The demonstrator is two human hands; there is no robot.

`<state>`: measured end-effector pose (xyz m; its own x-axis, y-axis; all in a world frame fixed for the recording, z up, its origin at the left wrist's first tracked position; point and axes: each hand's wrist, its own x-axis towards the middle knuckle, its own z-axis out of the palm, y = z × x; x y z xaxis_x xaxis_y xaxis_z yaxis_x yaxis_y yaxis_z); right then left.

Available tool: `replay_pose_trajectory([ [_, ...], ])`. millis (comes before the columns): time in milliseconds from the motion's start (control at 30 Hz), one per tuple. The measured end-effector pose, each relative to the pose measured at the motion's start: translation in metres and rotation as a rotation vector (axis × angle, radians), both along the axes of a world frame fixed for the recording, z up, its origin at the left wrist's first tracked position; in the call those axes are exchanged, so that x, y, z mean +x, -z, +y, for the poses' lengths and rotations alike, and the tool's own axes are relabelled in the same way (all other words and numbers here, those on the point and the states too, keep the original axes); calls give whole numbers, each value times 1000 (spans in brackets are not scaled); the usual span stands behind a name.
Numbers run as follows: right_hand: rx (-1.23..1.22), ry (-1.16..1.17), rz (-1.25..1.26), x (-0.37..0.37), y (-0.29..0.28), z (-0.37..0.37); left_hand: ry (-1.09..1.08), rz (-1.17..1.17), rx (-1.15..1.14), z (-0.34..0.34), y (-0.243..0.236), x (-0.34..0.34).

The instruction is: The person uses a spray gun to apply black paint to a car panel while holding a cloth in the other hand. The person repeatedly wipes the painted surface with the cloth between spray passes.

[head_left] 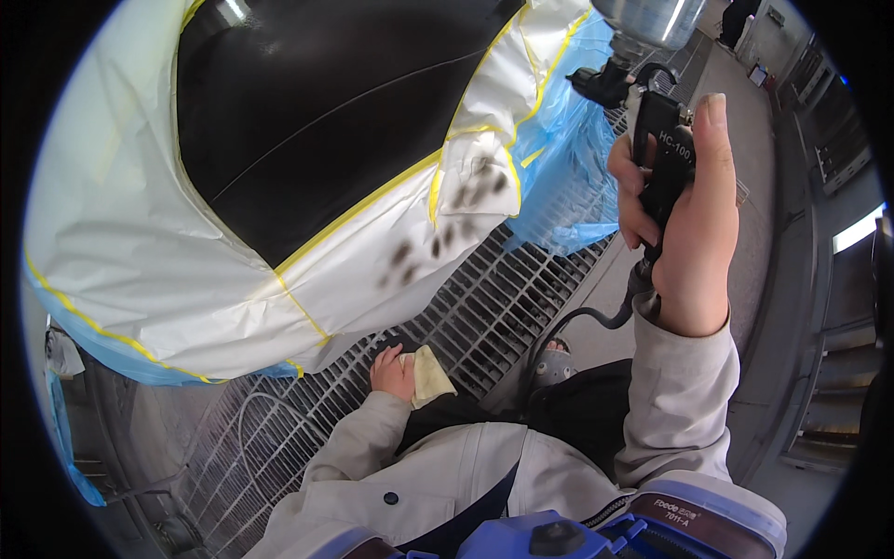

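My right hand (700,228) is raised at the upper right, its fingers wrapped round the handle of a black spray gun (669,140). A clear cup (656,20) sits on top of the gun, and the nozzle faces left. Low in the middle, my left hand (392,374) grips a folded pale yellow cloth (430,378). In front of me is a glossy black car panel (317,130), framed with white masking paper (372,247) and yellow tape (363,207). Dark spray spots mark the paper at its right side.
A black hose (596,315) runs from the gun down past my leg. Blue plastic film (563,177) hangs beside the masked panel. Metal floor grating (494,298) lies below. A grey wall with louvred panels (843,373) stands on the right. My respirator (559,536) shows at the lower edge.
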<state>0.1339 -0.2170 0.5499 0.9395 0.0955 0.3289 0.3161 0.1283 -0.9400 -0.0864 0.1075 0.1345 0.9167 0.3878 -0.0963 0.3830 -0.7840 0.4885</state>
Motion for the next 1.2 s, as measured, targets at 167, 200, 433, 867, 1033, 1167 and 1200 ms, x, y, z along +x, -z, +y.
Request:
replay_pose_trajectory([
  [167,-65,45,23,3,8,-4,2,4,10,-1,1,0],
  [200,-51,7,25,2,7,-5,0,3,10,0,2,0],
  [433,10,-38,111,-6,0,-6,26,-3,1,1,2,1],
  [867,-48,-100,142,1,11,-22,49,-16,2,0,2,3],
  [1033,-9,-118,109,1,12,-17,54,-3,-9,-2,-1,7],
  [1167,-3,9,114,-1,15,-11,72,-5,5,-2,-1,7],
  [1200,1,22,100,-1,16,-11,78,-5,8,-2,-1,7],
])
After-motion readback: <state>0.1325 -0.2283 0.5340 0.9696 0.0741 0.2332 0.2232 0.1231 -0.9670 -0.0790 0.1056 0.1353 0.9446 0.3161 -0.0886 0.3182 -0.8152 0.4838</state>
